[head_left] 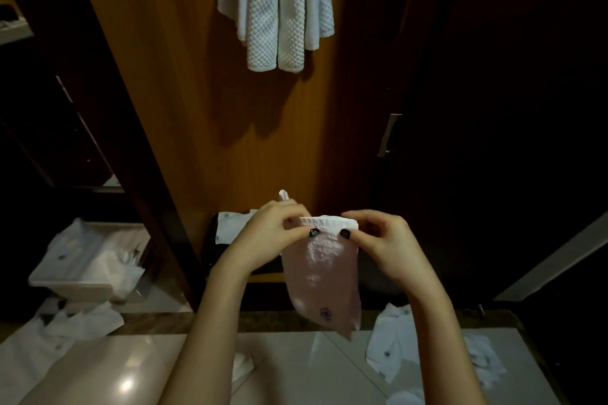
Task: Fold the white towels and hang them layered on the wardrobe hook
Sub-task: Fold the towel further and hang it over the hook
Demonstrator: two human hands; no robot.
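Door handle: a metal bar handle (pixel 389 134), upright on the dark door (pixel 493 92) at right.
Tub: a beige rectangular tub (pixel 75 288) at lower left.
Floor: glossy pale tiles (pixel 296 371), edged by a brown stone strip (pixel 263 322).
Black case: a dark boxy thing (pixel 210 250) at centre, partly hidden.

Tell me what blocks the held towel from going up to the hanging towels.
Nothing visible. Only bare wardrobe panel lies between the held towel, pinched by left hand and right hand, and the hanging towels; hook unseen.
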